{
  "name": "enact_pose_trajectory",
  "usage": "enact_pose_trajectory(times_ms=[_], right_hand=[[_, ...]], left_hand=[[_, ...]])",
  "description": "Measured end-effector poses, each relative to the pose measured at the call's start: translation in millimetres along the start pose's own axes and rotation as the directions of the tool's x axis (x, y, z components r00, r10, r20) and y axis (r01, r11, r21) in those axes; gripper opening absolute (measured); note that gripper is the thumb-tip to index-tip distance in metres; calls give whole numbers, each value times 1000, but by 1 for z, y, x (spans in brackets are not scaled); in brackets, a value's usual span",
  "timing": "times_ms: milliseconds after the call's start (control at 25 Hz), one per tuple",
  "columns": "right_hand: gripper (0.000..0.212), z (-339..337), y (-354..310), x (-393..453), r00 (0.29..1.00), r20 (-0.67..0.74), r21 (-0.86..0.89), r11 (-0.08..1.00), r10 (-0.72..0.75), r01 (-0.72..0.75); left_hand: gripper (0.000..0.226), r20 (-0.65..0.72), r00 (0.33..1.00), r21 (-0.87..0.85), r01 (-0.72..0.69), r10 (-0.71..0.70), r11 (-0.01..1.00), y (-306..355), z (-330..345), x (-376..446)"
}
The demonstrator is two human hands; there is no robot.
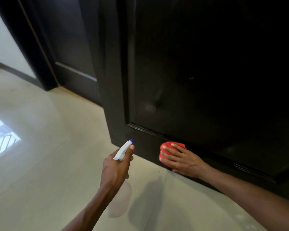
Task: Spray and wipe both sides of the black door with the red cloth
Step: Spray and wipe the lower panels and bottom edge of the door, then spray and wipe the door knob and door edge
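Note:
The black door fills the right of the head view, its bottom rail just above the floor. My right hand lies flat with straight fingers on the red cloth, pressing it against the door's bottom rail. My left hand grips a white spray bottle by its neck, a finger lying along the trigger head. Its blue nozzle points at the door's lower left corner. The bottle's translucent body hangs below my wrist.
A glossy cream tiled floor spreads to the left and front, with a bright window reflection at the far left. Behind the door stand a dark door frame and a white wall with dark skirting.

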State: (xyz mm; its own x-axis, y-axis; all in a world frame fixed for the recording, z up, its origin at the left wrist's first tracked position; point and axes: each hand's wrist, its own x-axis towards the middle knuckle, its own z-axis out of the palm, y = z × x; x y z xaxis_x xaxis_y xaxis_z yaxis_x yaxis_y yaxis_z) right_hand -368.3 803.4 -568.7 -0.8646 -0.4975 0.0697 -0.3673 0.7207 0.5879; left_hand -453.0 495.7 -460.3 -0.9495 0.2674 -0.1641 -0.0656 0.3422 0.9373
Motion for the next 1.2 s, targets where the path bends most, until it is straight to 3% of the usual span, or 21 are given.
enact_pose_trajectory(times_ms=[120, 200, 320, 440, 520, 600, 720, 800, 960, 1080, 1120, 1200], right_hand=[[94, -23, 5, -59, 990, 140, -31, 999, 35, -31], [101, -40, 5, -69, 980, 167, -28, 994, 109, -106], [97, -76, 10, -58, 983, 91, -61, 987, 156, -151], [68, -132, 34, -35, 972, -134, -115, 971, 192, -208], [52, -181, 72, -19, 898, -318, -60, 938, 306, -341], [52, -230, 122, -12, 761, -470, -18, 857, 447, -515], [64, -266, 171, -7, 687, -488, -74, 758, 539, -647], [74, -258, 166, 5, 724, -442, -104, 771, 530, -628], [93, -221, 142, 29, 931, -222, -212, 918, 289, -336], [77, -240, 153, 23, 949, -237, -288, 918, 207, -272], [66, -253, 157, 15, 907, -333, -246, 906, 256, -345], [58, -297, 191, 6, 698, -582, -109, 810, 417, -576]], left_hand=[[63, 69, 997, -34, 20, -17, 999, 15, 19, -6], [55, 78, 997, -58, 24, -19, 998, 29, 28, -13], [52, 62, 998, -146, -16, 25, 989, 55, 29, -29], [52, 21, 997, -209, -68, 74, 976, 80, 14, -45], [49, 8, 995, -228, -96, 101, 969, 100, 5, -49], [46, -13, 992, -246, -128, 128, 961, 121, 2, -48], [42, -25, 982, -256, -185, 185, 949, 156, -1, -44], [39, -27, 975, -263, -219, 220, 940, 173, -2, -44], [34, -83, 966, -288, -257, 243, 922, 197, -8, -40], [36, -131, 956, -285, -291, 264, 913, 220, -20, -39], [37, -139, 952, -267, -302, 274, 915, 228, -26, -44], [33, -154, 923, -249, -382, 352, 890, 264, -46, -44]])
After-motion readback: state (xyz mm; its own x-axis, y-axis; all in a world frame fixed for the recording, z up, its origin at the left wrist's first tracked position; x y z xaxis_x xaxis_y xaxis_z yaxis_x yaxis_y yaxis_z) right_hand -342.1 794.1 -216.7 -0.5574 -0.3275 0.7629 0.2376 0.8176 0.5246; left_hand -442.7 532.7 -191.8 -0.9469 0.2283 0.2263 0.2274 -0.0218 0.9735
